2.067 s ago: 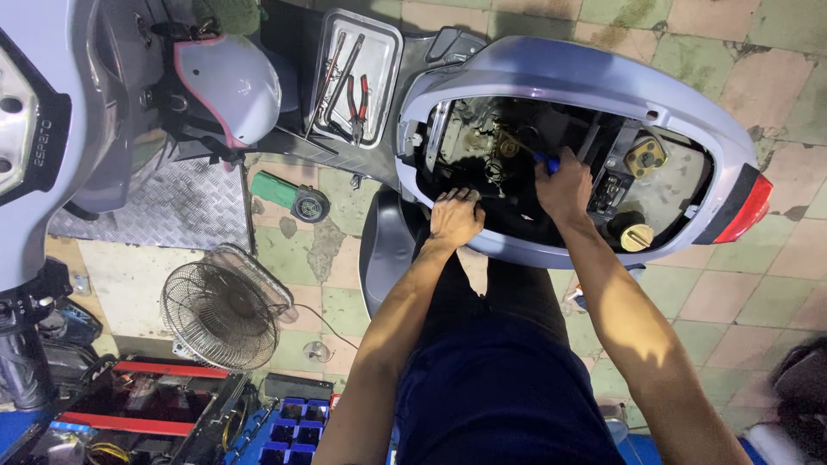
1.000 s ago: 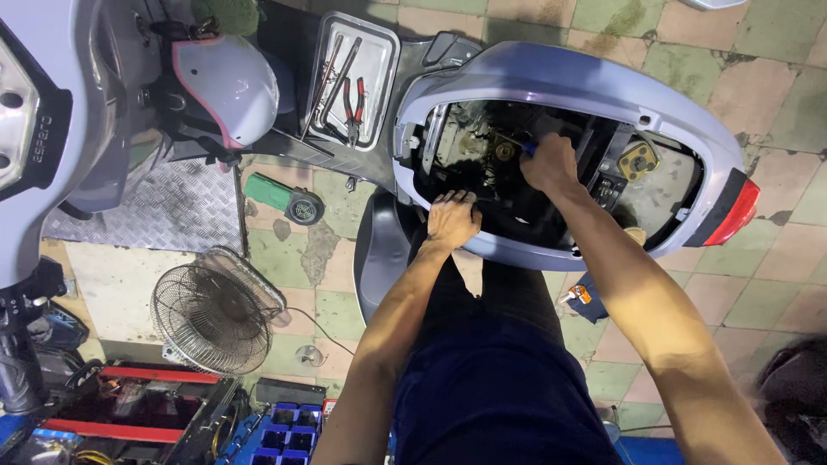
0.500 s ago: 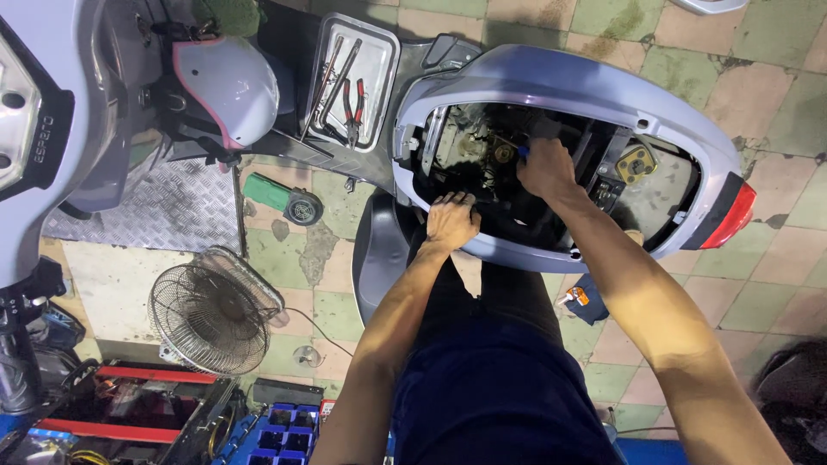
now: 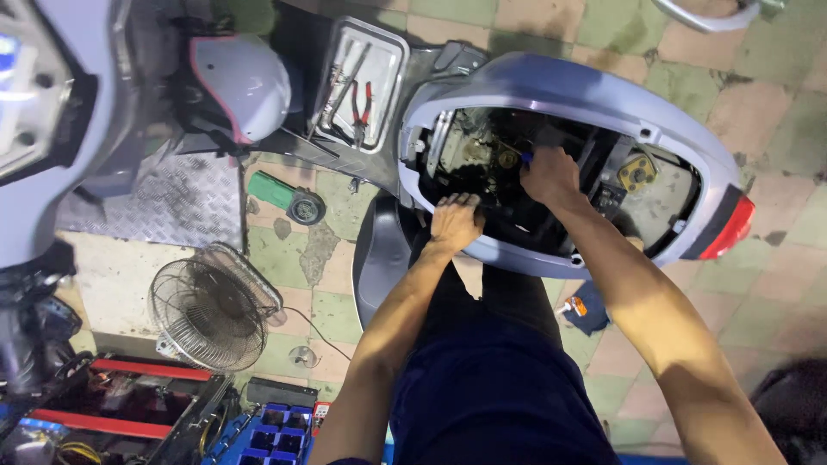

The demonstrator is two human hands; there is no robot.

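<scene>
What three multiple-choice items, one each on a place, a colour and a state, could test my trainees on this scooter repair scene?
1. Where does the left hand rest?
A. on the rim of the lilac scooter body
B. on the wire floor fan
C. in the metal tool tray

2. What colour are the plier handles in the tool tray?
A. blue
B. red
C. yellow

3. How is the scooter's underseat bay?
A. shut
B. taped over
C. open, insides exposed

Answers: 1 A, fingers lie on the rim; 2 B, handles show red; 3 C, the right hand reaches inside.
</scene>
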